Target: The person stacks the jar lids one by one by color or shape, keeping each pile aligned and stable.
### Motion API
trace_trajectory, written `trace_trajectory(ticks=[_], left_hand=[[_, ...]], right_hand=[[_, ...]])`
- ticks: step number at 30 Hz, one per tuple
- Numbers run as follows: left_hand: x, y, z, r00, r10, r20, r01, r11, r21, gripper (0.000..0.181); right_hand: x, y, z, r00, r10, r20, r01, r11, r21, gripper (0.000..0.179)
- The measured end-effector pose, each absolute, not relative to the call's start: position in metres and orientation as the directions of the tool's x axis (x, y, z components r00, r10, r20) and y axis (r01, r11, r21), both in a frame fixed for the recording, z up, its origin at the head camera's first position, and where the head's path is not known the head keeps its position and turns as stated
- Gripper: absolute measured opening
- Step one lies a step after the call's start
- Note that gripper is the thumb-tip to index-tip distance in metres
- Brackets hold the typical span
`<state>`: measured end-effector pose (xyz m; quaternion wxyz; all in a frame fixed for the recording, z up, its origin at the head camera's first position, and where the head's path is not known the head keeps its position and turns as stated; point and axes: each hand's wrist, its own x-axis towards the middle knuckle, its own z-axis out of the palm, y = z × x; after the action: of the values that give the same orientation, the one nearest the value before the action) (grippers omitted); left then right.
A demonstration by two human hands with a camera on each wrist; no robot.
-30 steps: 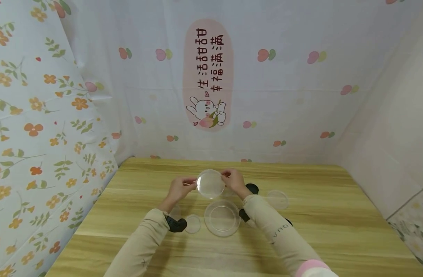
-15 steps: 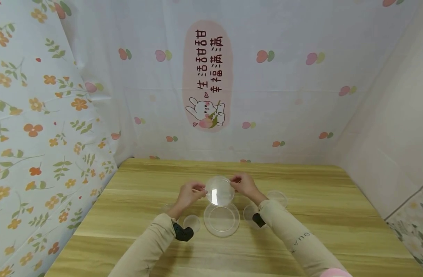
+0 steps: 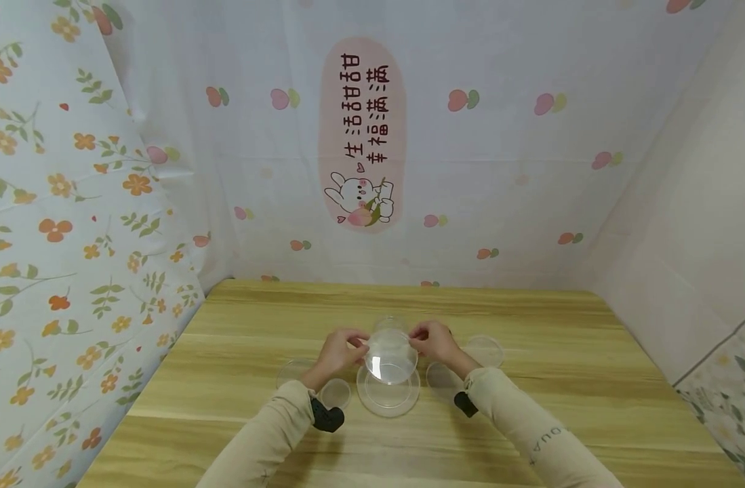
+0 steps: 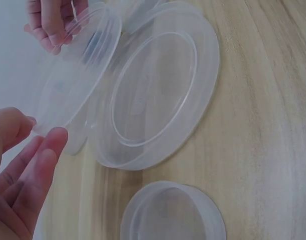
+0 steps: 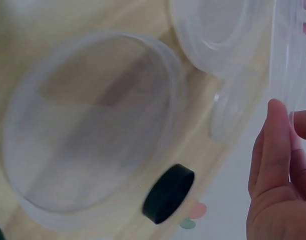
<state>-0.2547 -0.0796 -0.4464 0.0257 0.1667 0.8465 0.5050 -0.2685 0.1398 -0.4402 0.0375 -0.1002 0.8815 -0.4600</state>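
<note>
A clear round plastic lid (image 3: 393,347) is held up between my two hands, tilted. My left hand (image 3: 340,350) pinches its left edge, thumb against fingers; in the left wrist view this hand (image 4: 22,182) shows close up. On the opposite edge, my right hand (image 3: 434,341) pinches the rim; its fingers (image 5: 277,150) and thumb are plain in the right wrist view. Below the lid, partly covered by it, a larger clear round plastic piece (image 3: 388,407) with an inner ring lies on the wooden table (image 3: 384,454).
Other clear round pieces lie around: a small one (image 3: 335,394) and another (image 3: 293,371) at left, two at right (image 3: 484,350) (image 5: 92,125), and one behind (image 3: 389,322). A black round cap (image 5: 169,194) stands beyond the right hand. Patterned cloth (image 3: 500,169) hangs behind the table.
Both hands have brought the clear lid nearer to me and slightly right, so it now overlaps the larger round piece in the head view. The grip on its edges stays.
</note>
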Motion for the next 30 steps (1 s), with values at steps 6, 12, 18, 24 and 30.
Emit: trace_trajectory(ticks=[6, 12, 18, 24, 30], left_hand=[[-0.251, -0.081, -0.451, -0.952, 0.297, 0.072, 0.222, 0.507, 0.833, 0.027], [-0.248, -0.083, -0.455, -0.943, 0.331, -0.006, 0.174, 0.508, 0.844, 0.027], [-0.247, -0.086, -0.455, -0.938, 0.346, -0.021, 0.188, 0.558, 0.809, 0.029], [-0.248, -0.084, -0.455, -0.934, 0.358, -0.007, 0.229, 0.612, 0.757, 0.030], [-0.247, -0.082, -0.457, -0.930, 0.368, 0.018, 0.256, 0.610, 0.750, 0.031]], right_hand=[[-0.264, 0.139, -0.449, -0.960, -0.275, 0.058, -0.217, 0.597, -0.772, 0.006], [-0.261, 0.140, -0.456, -0.948, -0.314, 0.060, -0.239, 0.572, -0.784, 0.007], [-0.258, 0.136, -0.458, -0.927, -0.372, 0.049, -0.258, 0.536, -0.804, 0.013], [-0.254, 0.138, -0.460, -0.909, -0.411, 0.068, -0.285, 0.494, -0.821, 0.015], [-0.252, 0.139, -0.461, -0.915, -0.399, 0.061, -0.272, 0.498, -0.824, 0.013]])
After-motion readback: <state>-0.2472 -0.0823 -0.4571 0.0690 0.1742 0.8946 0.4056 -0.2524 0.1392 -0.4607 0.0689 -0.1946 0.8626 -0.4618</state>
